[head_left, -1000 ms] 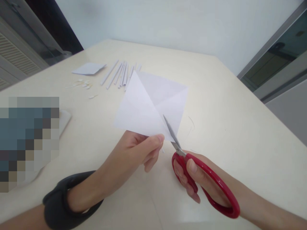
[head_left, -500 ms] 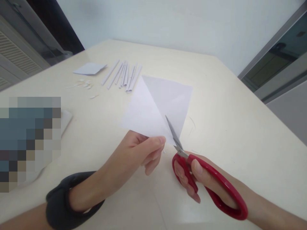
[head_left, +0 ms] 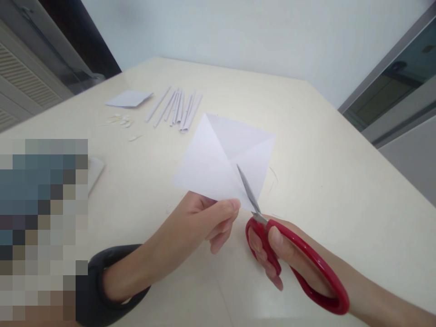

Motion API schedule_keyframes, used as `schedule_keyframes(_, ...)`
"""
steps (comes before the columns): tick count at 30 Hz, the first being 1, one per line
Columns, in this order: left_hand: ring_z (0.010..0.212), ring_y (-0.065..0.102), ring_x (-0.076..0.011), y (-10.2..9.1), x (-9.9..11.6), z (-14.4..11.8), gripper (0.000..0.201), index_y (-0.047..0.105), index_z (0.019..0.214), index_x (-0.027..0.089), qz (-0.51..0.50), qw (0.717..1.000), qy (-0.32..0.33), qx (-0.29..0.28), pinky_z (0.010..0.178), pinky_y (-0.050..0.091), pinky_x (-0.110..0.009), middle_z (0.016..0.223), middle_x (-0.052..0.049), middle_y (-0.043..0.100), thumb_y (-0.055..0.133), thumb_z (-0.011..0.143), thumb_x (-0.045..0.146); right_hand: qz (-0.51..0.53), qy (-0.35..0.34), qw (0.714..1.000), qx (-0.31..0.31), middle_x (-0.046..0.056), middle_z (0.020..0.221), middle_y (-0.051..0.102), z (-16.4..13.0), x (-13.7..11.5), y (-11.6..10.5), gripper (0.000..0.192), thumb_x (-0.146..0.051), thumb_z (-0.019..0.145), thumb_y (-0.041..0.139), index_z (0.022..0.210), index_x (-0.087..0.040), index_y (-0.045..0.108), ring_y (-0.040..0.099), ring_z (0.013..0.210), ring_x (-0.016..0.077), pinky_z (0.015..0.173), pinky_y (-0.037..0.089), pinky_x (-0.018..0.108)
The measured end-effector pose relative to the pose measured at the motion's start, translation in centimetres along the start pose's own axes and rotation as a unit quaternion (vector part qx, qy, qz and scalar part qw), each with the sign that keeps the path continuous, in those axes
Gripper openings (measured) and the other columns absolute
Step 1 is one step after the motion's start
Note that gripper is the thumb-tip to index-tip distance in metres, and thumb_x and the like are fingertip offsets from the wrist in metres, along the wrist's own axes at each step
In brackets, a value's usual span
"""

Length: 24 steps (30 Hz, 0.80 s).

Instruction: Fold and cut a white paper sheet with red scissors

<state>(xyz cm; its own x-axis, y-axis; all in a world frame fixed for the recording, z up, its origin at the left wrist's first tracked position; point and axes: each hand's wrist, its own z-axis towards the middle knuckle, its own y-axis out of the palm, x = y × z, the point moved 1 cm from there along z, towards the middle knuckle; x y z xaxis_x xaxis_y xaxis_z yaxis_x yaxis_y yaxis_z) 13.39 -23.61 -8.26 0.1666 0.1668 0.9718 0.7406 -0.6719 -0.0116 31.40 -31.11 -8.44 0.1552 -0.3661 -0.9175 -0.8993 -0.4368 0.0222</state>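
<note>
While facing a plain, pale wall (head_left: 231, 36), works over a broad cream table (head_left: 327, 181), smooth, faintly glossy and set close to that wall at its far end. Beyond the table, a slatted panel (head_left: 27, 84) to the left and a glazed, grey-edged frame (head_left: 408, 86) to the right. Nearer, at the left, a pale flat item (head_left: 96, 171), mostly masked (too hidden to name).

With the left hand (head_left: 206, 218), pinches the near edge of a white, creased sheet (head_left: 207, 159), raised over the near middle of the table. A narrow grip, thumb above and fingers curled below — likely meant to steady the paper while leaving its near right corner free. With the right hand (head_left: 285, 249), holds a pair of scissors (head_left: 260, 218), fingers and thumb in the red loops. Points the blades (head_left: 247, 188) away from the body, parted, one above that corner and the other mostly hidden under it, presumably to straddle the paper's edge. Wears a dark band (head_left: 93, 295) around the left wrist.

Toward the back left, folded paper (head_left: 129, 98), then slim white rolled tubes (head_left: 180, 106), roughly side by side — apparently laid there within sight but out of the hands' way. In front of the paper, small cotton-tipped sticks (head_left: 126, 122), loosely heaped, with one set apart. Last, right of the sheet, thin curved slivers (head_left: 275, 174), perhaps trimmings.
</note>
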Motion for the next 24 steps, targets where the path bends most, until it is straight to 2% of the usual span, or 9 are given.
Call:
schedule_keyframes(5,0.042,0.036,-0.0074,0.01,-0.05,0.10,0.046,0.039,0.047,0.018,0.001,1.000,0.006,0.000,0.049,0.030,-0.024,0.040,0.007,0.043,0.040,0.091,0.031,0.027,0.005,1.000,-0.005,-0.005,0.055,0.046,0.06,0.07,0.06,0.038,-0.054,0.093,0.037,0.074,-0.020,0.042,0.034,0.034,0.0059,0.034,0.028,0.019)
schedule_keyframes(14,0.041,0.036,-0.0073,0.04,-0.06,0.18,0.045,0.039,0.048,0.018,-0.008,1.000,0.021,0.000,0.048,0.029,-0.025,0.039,0.007,0.042,0.041,0.091,0.029,0.043,0.019,0.999,-0.010,-0.005,0.056,0.048,0.06,0.23,-0.16,0.036,-0.051,0.094,0.038,0.075,-0.020,0.043,0.034,0.034,0.0056,0.035,0.027,0.019)
schedule_keyframes(21,0.042,0.036,-0.0077,0.09,-0.09,0.13,0.045,0.036,0.048,0.019,0.002,1.000,0.015,0.006,0.048,0.030,-0.025,0.040,0.007,0.043,0.041,0.091,0.030,0.010,-0.009,1.000,0.007,-0.005,0.052,0.048,0.19,-0.09,0.04,0.036,-0.048,0.095,0.039,0.072,-0.020,0.044,0.042,0.050,0.0103,0.056,0.037,0.024)
schedule_keyframes(24,0.043,0.036,-0.0077,0.02,-0.23,0.16,0.046,0.036,0.048,0.018,0.006,1.000,0.013,0.008,0.049,0.030,-0.024,0.041,0.007,0.044,0.042,0.092,0.031,-0.001,-0.011,1.000,0.004,-0.005,0.052,0.047,0.22,-0.16,-0.07,0.037,-0.049,0.094,0.039,0.071,-0.020,0.044,0.041,0.051,0.0102,0.057,0.035,0.025)
